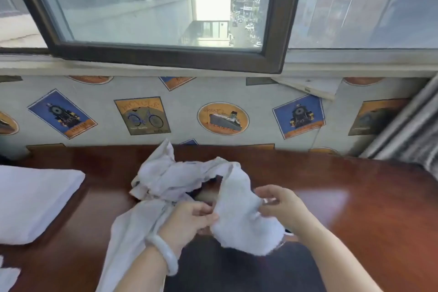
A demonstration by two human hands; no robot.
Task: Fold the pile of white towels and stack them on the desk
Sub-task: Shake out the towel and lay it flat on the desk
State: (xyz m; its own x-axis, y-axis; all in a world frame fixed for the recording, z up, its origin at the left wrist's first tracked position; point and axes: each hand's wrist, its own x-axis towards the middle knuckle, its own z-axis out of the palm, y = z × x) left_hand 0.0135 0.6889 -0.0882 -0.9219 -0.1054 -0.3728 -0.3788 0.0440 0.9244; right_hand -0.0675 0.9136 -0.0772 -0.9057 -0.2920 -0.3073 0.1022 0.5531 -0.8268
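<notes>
A crumpled white towel [239, 216] hangs between my hands above the near edge of the dark wooden desk [355, 197]. My left hand [192, 219] pinches its left edge, and my right hand [280, 201] grips its right side. Behind them lies a loose pile of white towels [170, 175], part of it trailing down past my left wrist. A stack of folded white towels [33, 199] sits at the desk's left.
A wall with printed pictures [142, 115] runs behind the desk under an open window [166, 19]. A grey ribbed object [412, 135] leans at the far right. Another scrap of white cloth [7, 277] shows at the bottom left corner.
</notes>
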